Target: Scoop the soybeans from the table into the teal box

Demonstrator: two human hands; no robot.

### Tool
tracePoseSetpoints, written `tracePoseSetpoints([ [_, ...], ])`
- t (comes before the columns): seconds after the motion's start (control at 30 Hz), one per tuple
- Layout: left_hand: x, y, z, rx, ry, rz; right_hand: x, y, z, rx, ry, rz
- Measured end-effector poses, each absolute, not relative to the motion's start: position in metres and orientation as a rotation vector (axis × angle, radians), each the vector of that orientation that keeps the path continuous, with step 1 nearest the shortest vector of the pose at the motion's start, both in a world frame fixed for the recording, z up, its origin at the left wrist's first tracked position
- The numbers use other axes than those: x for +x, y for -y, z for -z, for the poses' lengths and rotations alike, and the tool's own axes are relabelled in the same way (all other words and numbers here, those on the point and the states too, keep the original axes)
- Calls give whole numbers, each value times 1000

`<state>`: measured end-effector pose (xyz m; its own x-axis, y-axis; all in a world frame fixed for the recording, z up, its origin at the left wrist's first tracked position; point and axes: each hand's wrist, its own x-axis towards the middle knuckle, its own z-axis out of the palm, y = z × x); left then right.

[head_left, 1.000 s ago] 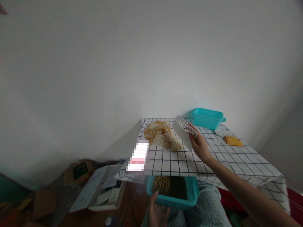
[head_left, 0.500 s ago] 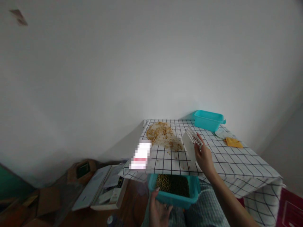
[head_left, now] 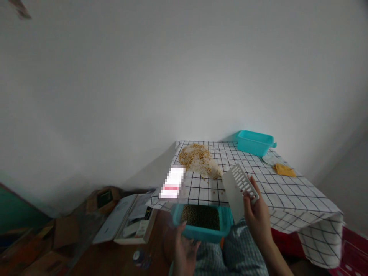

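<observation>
Low at the table's front edge, my left hand [head_left: 185, 251] grips the near left side of a turquoise plastic basin [head_left: 204, 234]. Inside it lie small beans [head_left: 202, 217], yellowish at the left and dark green over the rest. My right hand [head_left: 258, 218] is closed on the slotted edge of a thin white plastic tray [head_left: 233, 191], held tilted just right of the basin. Behind it, a spread of tan beans [head_left: 198, 155] lies on the checked tablecloth [head_left: 201, 191], some on a pale patch whose material I cannot make out.
A second turquoise basin [head_left: 254, 143] stands at the back right, near a yellow packet [head_left: 285, 170]. At the table's left edge lies a bright blurred-out rectangle [head_left: 173, 183]. An open white box [head_left: 135, 226] and cardboard boxes [head_left: 66, 232] sit lower left.
The white tray and my right hand have come down and toward me. The basin in my left hand has shifted slightly left and up. My view has tilted a little.
</observation>
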<state>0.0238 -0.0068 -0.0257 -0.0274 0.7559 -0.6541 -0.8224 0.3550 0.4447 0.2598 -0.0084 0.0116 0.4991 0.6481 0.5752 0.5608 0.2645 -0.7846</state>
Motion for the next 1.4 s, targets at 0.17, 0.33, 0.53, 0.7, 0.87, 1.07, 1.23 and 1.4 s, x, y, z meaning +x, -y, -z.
tracePoseSetpoints([
  [0.17, 21, 5, 27, -88, -973, -1263, 235, 17, -14, -1368, 1208, -124],
  [0.33, 17, 2, 38, -93, -959, -1251, 225, 25, -15, -1354, 1263, -152],
  [0.53, 20, 3, 26, -118, -971, -1246, 234, 36, -2, -1291, 1354, -236],
  [0.7, 16, 2, 45, -76, -945, -1245, 256, 38, 2, -1357, 1326, -201],
  [0.87, 9, 1, 63, -27, -847, -1244, 275, 11, -23, -1377, 1393, -285],
  [1.07, 10, 1, 54, -53, -910, -1255, 284, -31, -56, -1255, 1558, -331],
  [1.23, 7, -2, 66, -61, -856, -1226, 285, -50, -59, -1212, 1583, -428],
  [1.4, 6, -1, 66, -49, -847, -1229, 285, -60, -56, -1194, 1557, -439],
])
